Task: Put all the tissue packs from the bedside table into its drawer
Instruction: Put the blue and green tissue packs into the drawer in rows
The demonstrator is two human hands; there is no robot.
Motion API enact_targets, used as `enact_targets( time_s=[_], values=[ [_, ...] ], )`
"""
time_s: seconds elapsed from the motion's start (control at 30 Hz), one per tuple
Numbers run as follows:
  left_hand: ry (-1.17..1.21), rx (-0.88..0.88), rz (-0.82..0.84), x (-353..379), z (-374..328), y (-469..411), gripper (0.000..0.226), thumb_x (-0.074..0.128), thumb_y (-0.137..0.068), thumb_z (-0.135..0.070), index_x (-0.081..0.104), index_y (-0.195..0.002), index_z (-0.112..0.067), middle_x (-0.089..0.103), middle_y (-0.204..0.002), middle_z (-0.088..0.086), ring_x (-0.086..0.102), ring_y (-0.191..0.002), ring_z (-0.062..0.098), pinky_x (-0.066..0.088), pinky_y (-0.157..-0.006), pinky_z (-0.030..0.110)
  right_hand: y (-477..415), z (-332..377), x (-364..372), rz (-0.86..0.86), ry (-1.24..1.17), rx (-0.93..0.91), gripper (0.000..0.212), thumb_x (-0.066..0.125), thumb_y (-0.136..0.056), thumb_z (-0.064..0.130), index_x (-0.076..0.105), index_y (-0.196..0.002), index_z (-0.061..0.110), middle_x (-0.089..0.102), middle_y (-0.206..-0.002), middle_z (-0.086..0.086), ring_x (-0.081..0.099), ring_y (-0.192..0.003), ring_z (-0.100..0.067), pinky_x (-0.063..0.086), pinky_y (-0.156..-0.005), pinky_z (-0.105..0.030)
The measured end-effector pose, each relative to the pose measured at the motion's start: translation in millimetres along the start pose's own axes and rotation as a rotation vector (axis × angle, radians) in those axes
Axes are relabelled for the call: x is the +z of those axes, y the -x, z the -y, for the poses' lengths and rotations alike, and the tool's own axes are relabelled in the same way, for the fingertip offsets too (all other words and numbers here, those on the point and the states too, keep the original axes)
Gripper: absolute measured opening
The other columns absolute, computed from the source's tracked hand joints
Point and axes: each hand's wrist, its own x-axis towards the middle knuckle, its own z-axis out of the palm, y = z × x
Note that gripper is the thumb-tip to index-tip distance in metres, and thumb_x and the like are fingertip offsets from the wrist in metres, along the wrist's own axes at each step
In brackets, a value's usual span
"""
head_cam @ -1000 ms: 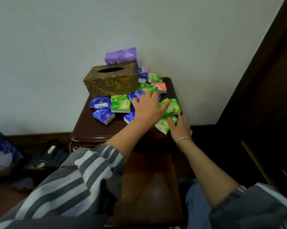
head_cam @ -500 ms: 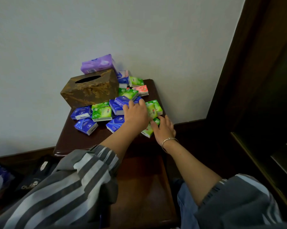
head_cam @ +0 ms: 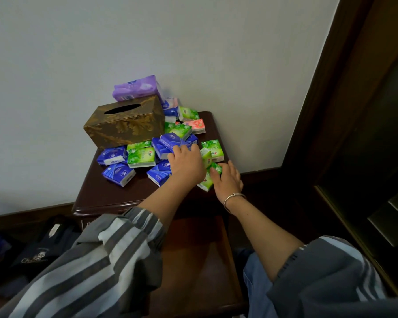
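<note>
Several small tissue packs, blue (head_cam: 118, 173), green (head_cam: 141, 157) and pink (head_cam: 196, 125), lie in a heap on the dark wooden bedside table (head_cam: 95, 198). My left hand (head_cam: 187, 163) rests palm down on the blue packs in the middle of the heap, fingers spread. My right hand (head_cam: 228, 178) is beside it at the table's front right, with the thumb pressed on a green pack (head_cam: 206, 182). Another green pack (head_cam: 206, 157) stands tilted between the two hands. The drawer (head_cam: 193, 260) is pulled out below, and my arms hide part of its brown inside.
A gold-patterned tissue box (head_cam: 124, 125) stands at the back left of the table with a large purple pack (head_cam: 136, 87) behind it against the wall. Dark bags (head_cam: 40, 246) lie on the floor to the left. A dark wooden door frame (head_cam: 344, 92) rises on the right.
Both hands have stayed on the heap at the table's front right. The green pack between them has tipped up on its edge. The view has shifted slightly.
</note>
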Motion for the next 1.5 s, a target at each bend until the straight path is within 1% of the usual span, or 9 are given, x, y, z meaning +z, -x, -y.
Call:
enact_targets(
  time_s=[0.17, 0.33, 0.5, 0.63, 0.8, 0.93, 1.07, 1.3, 1.5],
  values=[
    [0.098, 0.114, -0.228, 5.1, 12.7, 26.9, 0.049, 0.058, -0.090, -0.034, 0.039, -0.129, -0.011, 0.050, -0.128, 0.012, 0.042, -0.121, 0.031, 0.032, -0.098, 0.041, 0.2, -2.1, 0.5, -0.012, 0.004, -0.003, 0.045, 0.035, -0.096, 0.047, 0.044, -0.132, 0.021, 0.016, -0.157, -0.003, 0.011, -0.145, -0.023, 0.013, -0.113, -0.047],
    [0.775, 0.121, -0.412, -2.1, 66.5, 51.9, 0.052, 0.068, -0.085, -0.028, 0.042, -0.128, -0.012, 0.051, -0.120, 0.006, 0.050, -0.109, 0.019, 0.037, -0.086, 0.024, 2.2, 0.4, -0.6, -0.046, -0.005, 0.016, 0.049, 0.041, -0.093, 0.050, 0.042, -0.135, 0.023, 0.020, -0.156, -0.004, 0.016, -0.143, -0.023, 0.016, -0.112, -0.045],
    [1.442, -0.389, -0.280, 1.4, 142.0, 60.4, 0.043, 0.072, -0.082, -0.026, 0.050, -0.116, -0.013, 0.065, -0.113, 0.010, 0.065, -0.098, 0.020, 0.055, -0.084, 0.043, 7.6, 14.6, -3.1, -0.197, -0.128, 0.069, 0.048, 0.051, -0.085, 0.056, 0.050, -0.123, 0.025, 0.041, -0.143, -0.002, 0.026, -0.138, -0.021, 0.019, -0.113, -0.049],
    [1.688, -0.407, 0.000, 22.5, 174.5, 67.8, 0.037, 0.062, -0.091, -0.020, 0.058, -0.125, -0.007, 0.067, -0.112, 0.016, 0.065, -0.094, 0.027, 0.052, -0.086, 0.045, 15.0, 37.5, -4.5, -0.402, -0.158, 0.017, 0.043, 0.055, -0.084, 0.054, 0.055, -0.114, 0.022, 0.051, -0.131, -0.003, 0.037, -0.129, -0.024, 0.023, -0.110, -0.046],
    [1.727, -0.343, 0.136, 33.0, 186.8, 66.0, 0.033, 0.060, -0.092, -0.027, 0.061, -0.123, -0.016, 0.068, -0.111, 0.015, 0.066, -0.097, 0.027, 0.051, -0.090, 0.044, -9.5, 105.9, -1.9, -0.264, -0.012, -0.342, 0.049, 0.064, -0.079, 0.051, 0.056, -0.111, 0.016, 0.060, -0.116, -0.007, 0.054, -0.108, -0.029, 0.042, -0.094, -0.039],
    [1.769, -0.340, 0.126, 42.3, 190.8, 67.0, 0.034, 0.063, -0.090, -0.028, 0.061, -0.121, -0.016, 0.069, -0.114, 0.015, 0.065, -0.104, 0.030, 0.051, -0.093, 0.045, -37.5, 147.2, 11.8, 0.083, 0.294, -0.179, 0.101, 0.061, -0.067, 0.072, 0.026, -0.142, 0.015, 0.041, -0.142, -0.008, 0.042, -0.128, -0.034, 0.036, -0.103, -0.052],
    [1.838, -0.314, 0.096, 49.6, 196.0, 69.4, 0.035, 0.065, -0.088, -0.029, 0.058, -0.120, -0.015, 0.071, -0.111, 0.010, 0.068, -0.100, 0.025, 0.055, -0.083, 0.038, -48.6, 159.0, 29.9, 0.142, 0.661, -0.114, 0.123, 0.065, -0.058, 0.076, 0.006, -0.147, 0.015, 0.042, -0.142, -0.014, 0.043, -0.127, -0.038, 0.036, -0.103, -0.050],
    [1.855, -0.300, 0.043, 56.5, 197.4, 71.6, 0.041, 0.066, -0.088, -0.029, 0.056, -0.124, -0.013, 0.070, -0.115, 0.008, 0.067, -0.105, 0.024, 0.053, -0.091, 0.040, -52.1, 150.6, 44.8, -0.022, 0.640, -0.231, 0.075, 0.071, -0.069, 0.047, 0.040, -0.126, 0.010, 0.056, -0.119, -0.015, 0.056, -0.104, -0.036, 0.039, -0.070, -0.036],
    [1.808, -0.379, 0.003, 56.1, 192.6, 74.0, 0.045, 0.070, -0.085, -0.033, 0.054, -0.124, -0.016, 0.070, -0.113, 0.005, 0.069, -0.100, 0.019, 0.054, -0.090, 0.040, -28.9, 144.2, 27.6, -0.199, 0.403, -0.367, 0.048, 0.066, -0.075, 0.036, 0.050, -0.113, 0.011, 0.061, -0.107, -0.015, 0.058, -0.094, -0.038, 0.037, -0.069, -0.032]
  ],
)
